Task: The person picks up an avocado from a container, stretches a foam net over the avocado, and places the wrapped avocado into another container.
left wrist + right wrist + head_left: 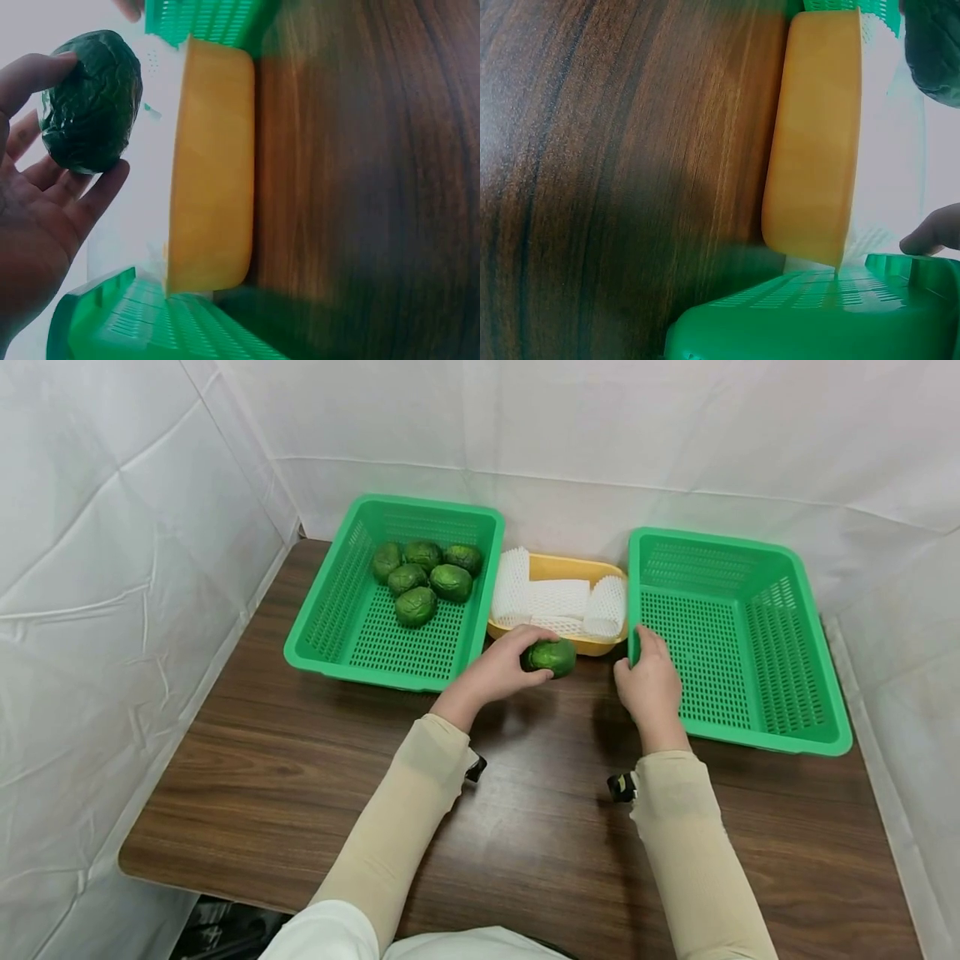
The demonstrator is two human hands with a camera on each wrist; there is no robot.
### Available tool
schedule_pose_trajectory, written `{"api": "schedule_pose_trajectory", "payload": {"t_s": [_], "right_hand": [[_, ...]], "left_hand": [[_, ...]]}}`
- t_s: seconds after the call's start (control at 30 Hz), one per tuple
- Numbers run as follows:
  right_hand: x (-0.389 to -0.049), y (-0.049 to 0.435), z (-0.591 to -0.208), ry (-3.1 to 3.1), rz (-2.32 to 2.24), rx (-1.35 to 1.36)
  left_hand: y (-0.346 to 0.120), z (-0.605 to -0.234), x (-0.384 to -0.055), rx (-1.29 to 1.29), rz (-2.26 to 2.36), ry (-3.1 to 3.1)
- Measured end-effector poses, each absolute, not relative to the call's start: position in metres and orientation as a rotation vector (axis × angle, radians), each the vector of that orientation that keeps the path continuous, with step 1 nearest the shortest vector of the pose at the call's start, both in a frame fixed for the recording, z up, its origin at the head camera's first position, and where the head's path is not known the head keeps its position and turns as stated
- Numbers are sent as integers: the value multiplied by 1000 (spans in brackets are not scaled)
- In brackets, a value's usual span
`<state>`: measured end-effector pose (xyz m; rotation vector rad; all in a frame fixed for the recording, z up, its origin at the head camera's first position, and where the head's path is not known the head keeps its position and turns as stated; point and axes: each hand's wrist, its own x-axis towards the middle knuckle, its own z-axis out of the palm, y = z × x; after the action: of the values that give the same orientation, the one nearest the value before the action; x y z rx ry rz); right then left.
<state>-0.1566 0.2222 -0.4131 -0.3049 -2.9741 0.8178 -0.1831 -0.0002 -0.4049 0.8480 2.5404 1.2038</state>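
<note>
Above brown wood-grain tabletop, before creased white sheeting
Left hand grips wrinkled oval green fruit; right hand holds perforated green plastic basket at right.

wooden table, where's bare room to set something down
Bare wood: between the left sleeve and right sleeve, and in front of the left basket. The right basket is bare inside. Crowded: back middle, where the yellow tray of white nets sits between the baskets.

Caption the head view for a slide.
Left grip holding green fruit before yellow tray, right grip at rim of right green basket.
</note>
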Motion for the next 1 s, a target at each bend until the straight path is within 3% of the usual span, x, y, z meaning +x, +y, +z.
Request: {"api": "schedule_pose_trajectory", "payload": {"t_s": [1.0], "right_hand": [[-156,222,-411,-2983,848,-335]], "left_hand": [[11,-433,-174,700,1210,2510]]}}
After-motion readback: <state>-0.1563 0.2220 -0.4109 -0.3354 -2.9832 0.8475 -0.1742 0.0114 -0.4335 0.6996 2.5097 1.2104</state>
